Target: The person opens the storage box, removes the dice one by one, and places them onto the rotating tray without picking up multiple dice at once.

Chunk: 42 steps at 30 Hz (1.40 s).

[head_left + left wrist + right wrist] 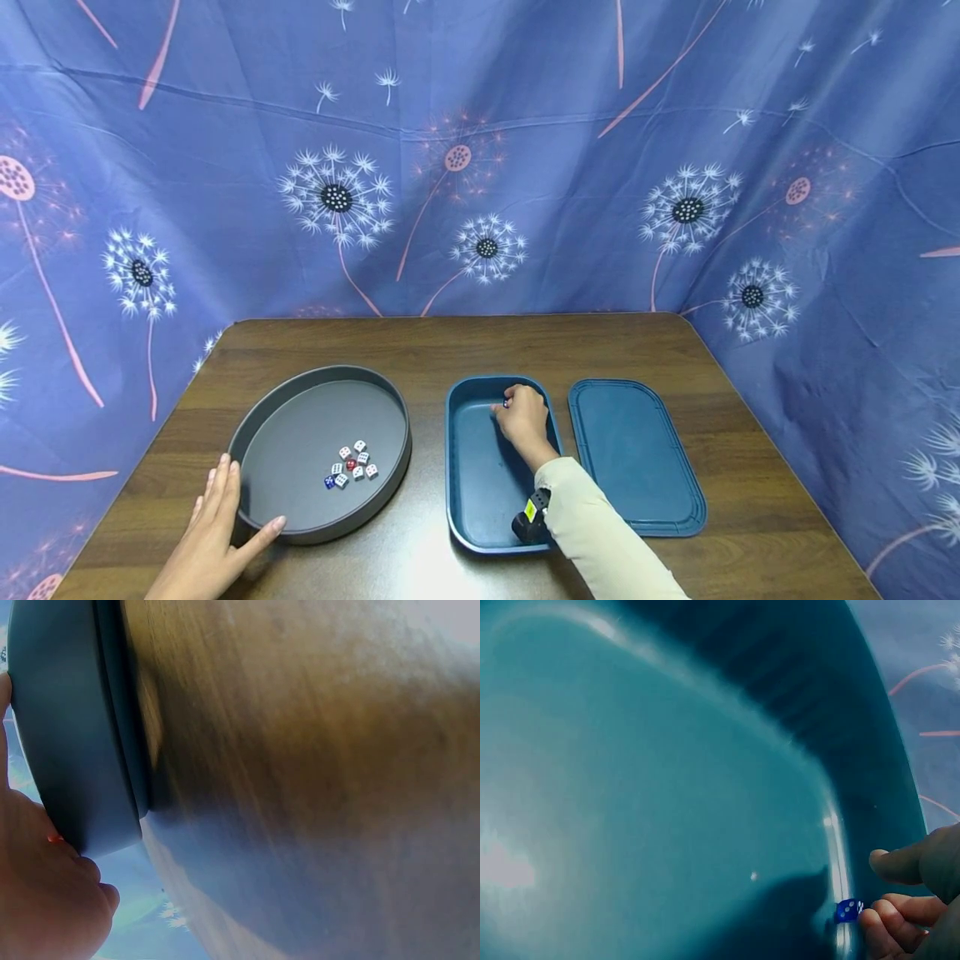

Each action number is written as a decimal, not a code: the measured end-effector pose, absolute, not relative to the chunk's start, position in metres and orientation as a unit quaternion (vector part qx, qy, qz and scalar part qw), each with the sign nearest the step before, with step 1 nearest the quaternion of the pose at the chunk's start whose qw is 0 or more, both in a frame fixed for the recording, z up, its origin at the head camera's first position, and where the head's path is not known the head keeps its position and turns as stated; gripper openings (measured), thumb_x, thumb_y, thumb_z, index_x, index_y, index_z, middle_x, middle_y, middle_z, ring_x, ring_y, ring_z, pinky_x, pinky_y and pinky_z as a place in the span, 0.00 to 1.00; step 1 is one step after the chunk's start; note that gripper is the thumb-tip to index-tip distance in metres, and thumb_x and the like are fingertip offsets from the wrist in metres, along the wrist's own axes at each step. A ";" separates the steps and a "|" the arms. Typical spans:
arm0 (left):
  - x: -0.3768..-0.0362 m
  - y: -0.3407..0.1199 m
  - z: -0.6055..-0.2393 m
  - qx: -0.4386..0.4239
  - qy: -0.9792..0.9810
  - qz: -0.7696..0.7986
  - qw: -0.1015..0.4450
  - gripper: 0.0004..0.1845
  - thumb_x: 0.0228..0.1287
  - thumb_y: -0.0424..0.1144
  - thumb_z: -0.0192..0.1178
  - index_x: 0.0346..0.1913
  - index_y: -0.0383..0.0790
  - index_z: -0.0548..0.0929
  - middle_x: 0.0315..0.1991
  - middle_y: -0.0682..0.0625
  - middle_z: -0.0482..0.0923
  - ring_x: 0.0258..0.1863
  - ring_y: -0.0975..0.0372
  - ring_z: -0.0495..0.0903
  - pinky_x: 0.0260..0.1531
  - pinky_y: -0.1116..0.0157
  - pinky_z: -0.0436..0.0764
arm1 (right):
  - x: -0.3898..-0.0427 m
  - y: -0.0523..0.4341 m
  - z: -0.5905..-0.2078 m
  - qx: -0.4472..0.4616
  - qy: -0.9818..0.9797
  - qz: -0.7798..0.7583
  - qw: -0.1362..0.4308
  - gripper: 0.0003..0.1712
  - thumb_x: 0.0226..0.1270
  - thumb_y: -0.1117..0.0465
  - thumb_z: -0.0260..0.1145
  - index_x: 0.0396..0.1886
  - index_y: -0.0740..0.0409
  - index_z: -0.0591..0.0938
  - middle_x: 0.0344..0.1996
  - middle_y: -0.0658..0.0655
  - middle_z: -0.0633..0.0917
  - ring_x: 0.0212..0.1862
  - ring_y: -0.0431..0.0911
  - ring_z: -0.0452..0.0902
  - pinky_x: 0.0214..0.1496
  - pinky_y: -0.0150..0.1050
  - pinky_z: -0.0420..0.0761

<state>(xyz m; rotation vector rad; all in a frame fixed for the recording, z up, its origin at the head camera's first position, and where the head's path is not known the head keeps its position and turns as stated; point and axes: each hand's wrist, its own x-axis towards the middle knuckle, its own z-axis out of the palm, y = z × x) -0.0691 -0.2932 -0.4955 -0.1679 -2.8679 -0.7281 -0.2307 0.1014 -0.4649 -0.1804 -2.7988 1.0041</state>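
Note:
My right hand (523, 417) reaches into the far end of a blue rectangular tub (468, 500). Its curled fingers hold a small blue die (847, 910) with white pips, low beside the tub's wall. On the left, my left hand (213, 529) rests against the rim of a round dark grey tray (300, 442), fingers straight and thumb spread along the near edge. Several white dice (363, 458), one red die (351, 465) and another blue die (329, 482) lie grouped on the tray's right side. The left wrist view shows the tray's outer wall (67, 735) beside that hand.
A flat blue lid (637, 458) lies to the right of the tub on the brown wooden table (442, 346). Blue cloth (555, 217) printed with dandelions hangs behind and along the sides. A black wrist device (531, 521) sits over the tub's near right corner.

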 end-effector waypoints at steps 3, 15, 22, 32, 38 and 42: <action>-0.068 -0.293 -0.495 -0.057 -0.964 -0.245 0.090 0.55 0.62 0.53 0.63 0.73 0.23 0.39 0.76 0.40 0.23 0.74 0.44 0.26 0.69 0.48 0.24 | -0.230 0.101 -0.468 -0.061 -0.940 0.324 0.084 0.17 0.52 0.62 0.75 0.40 0.68 0.85 0.33 0.61 0.84 0.43 0.56 0.80 0.51 0.53 0.76; -0.070 -0.292 -0.494 -0.059 -0.964 -0.245 0.088 0.56 0.62 0.53 0.62 0.73 0.25 0.37 0.76 0.41 0.22 0.74 0.45 0.25 0.69 0.50 0.24 | -0.234 0.101 -0.478 -0.078 -0.928 0.357 0.074 0.10 0.48 0.65 0.76 0.31 0.62 0.87 0.25 0.54 0.87 0.37 0.52 0.83 0.45 0.51 0.78; -0.070 -0.291 -0.495 -0.063 -0.963 -0.243 0.094 0.55 0.62 0.53 0.63 0.73 0.26 0.37 0.76 0.42 0.22 0.74 0.47 0.24 0.70 0.51 0.24 | -0.237 0.100 -0.482 -0.090 -0.922 0.373 0.054 0.07 0.48 0.64 0.77 0.27 0.59 0.87 0.22 0.50 0.86 0.34 0.48 0.82 0.46 0.50 0.78; -0.069 -0.292 -0.493 -0.054 -0.966 -0.240 0.086 0.56 0.62 0.53 0.62 0.73 0.24 0.38 0.75 0.38 0.23 0.73 0.43 0.26 0.69 0.49 0.24 | -0.237 0.097 -0.483 -0.090 -0.921 0.374 0.060 0.05 0.49 0.64 0.76 0.26 0.58 0.87 0.21 0.50 0.86 0.33 0.48 0.81 0.44 0.50 0.78; -0.069 -0.293 -0.495 -0.052 -0.966 -0.239 0.080 0.56 0.62 0.54 0.62 0.73 0.23 0.38 0.75 0.36 0.24 0.73 0.41 0.27 0.69 0.48 0.24 | -0.235 0.093 -0.472 -0.096 -0.916 0.385 0.056 0.05 0.50 0.63 0.75 0.26 0.59 0.86 0.22 0.50 0.85 0.33 0.49 0.80 0.43 0.49 0.78; -0.068 -0.292 -0.495 -0.059 -0.964 -0.240 0.094 0.55 0.62 0.53 0.62 0.73 0.24 0.38 0.76 0.38 0.24 0.74 0.44 0.26 0.70 0.51 0.24 | -0.235 0.087 -0.456 -0.084 -0.911 0.400 0.053 0.05 0.52 0.63 0.74 0.28 0.58 0.87 0.23 0.51 0.85 0.31 0.46 0.80 0.38 0.45 0.79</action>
